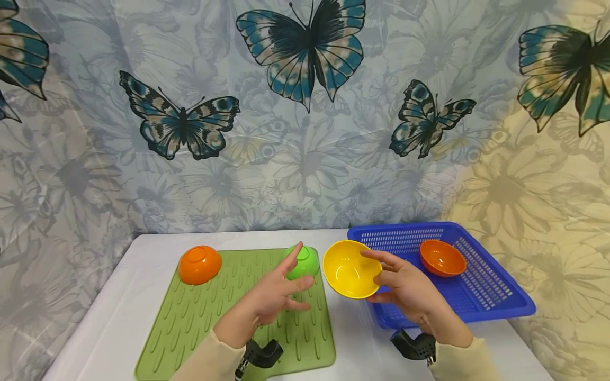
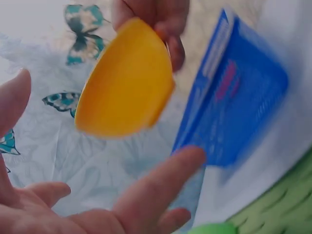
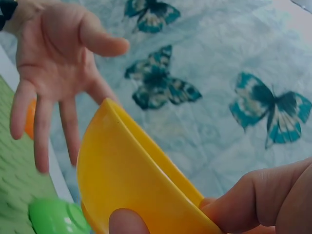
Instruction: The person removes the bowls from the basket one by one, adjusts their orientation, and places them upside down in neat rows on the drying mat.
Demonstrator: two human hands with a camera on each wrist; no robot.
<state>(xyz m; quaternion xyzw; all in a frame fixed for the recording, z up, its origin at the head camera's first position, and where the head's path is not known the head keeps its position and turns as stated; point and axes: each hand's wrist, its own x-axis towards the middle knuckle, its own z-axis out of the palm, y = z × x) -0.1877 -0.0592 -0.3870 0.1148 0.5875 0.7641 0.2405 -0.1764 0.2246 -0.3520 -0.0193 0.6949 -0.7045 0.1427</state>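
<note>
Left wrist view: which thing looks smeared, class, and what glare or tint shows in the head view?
Left wrist: the blue basket is smeared, its pink marking unreadable; head: bright highlights shine inside the yellow bowl, and the floral backdrop turns yellowish at right.

Just left of the right hand, which grips a yellow bowl, a gap of open air parts the bowl from the spread left hand. That hand and an upturned green bowl obstruct farther left; past them, bare green mat offers passage before an upturned orange bowl. Right of the grip, a blue basket and its orange-red bowl stand in the way.
</note>
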